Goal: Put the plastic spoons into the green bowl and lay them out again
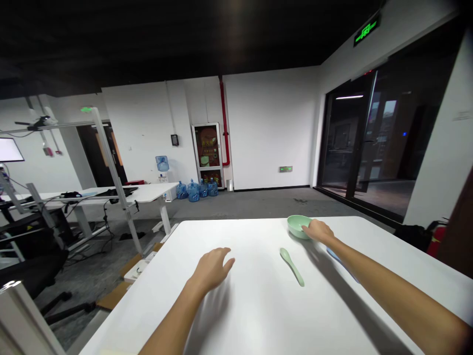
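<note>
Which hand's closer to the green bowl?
Right. The right hand touches the right side of the green bowl; the left hand is well away, to the bowl's left and nearer the camera.

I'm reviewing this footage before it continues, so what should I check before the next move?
1. Right hand touching the pale green bowl at its rim: ok.
2. Right hand's grip on the bowl is firm: cannot tell.
3. Bowl resting on the white table: ok.
4. Pale green spoon lying apart from both hands: ok.
5. Left hand holding nothing: ok.
6. Blue item beside the right forearm identified: cannot tell.
</note>
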`<state>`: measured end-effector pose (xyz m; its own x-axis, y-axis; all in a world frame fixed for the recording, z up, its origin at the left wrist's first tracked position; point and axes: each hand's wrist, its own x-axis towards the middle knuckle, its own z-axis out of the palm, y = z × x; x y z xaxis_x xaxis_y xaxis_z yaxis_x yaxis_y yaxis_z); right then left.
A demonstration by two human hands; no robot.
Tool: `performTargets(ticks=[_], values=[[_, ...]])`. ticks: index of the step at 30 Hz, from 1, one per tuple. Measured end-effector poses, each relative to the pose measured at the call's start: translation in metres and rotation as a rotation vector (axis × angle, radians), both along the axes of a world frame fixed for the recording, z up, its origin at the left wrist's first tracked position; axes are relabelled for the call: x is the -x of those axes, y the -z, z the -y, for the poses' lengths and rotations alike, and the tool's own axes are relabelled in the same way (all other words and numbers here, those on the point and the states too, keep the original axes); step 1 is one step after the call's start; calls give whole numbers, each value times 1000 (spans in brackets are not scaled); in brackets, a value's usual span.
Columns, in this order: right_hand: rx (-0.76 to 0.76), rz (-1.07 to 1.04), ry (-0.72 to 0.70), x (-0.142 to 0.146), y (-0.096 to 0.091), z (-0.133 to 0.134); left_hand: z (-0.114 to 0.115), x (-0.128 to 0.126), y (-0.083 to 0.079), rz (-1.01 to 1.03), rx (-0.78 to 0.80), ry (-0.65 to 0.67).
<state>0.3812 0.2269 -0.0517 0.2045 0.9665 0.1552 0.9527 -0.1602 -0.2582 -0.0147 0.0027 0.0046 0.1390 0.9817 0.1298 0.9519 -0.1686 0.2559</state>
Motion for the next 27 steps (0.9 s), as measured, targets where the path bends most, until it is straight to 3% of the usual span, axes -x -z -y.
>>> performTargets(ticks=[7,11,18,23,27], values=[[-108,-15,-94,-14,-30,66,2,-1,2,-14,-16,14],[-185,-27,-217,-23,-38,111,1,2,6,-26,-35,28],[-167,14,-288,-24,-24,160,5,2,6,-29,-54,34],[-103,35,-313,-19,-9,174,6,0,5,-30,-45,31],[-81,41,-338,-16,-8,179,7,-3,1,-24,-34,22]])
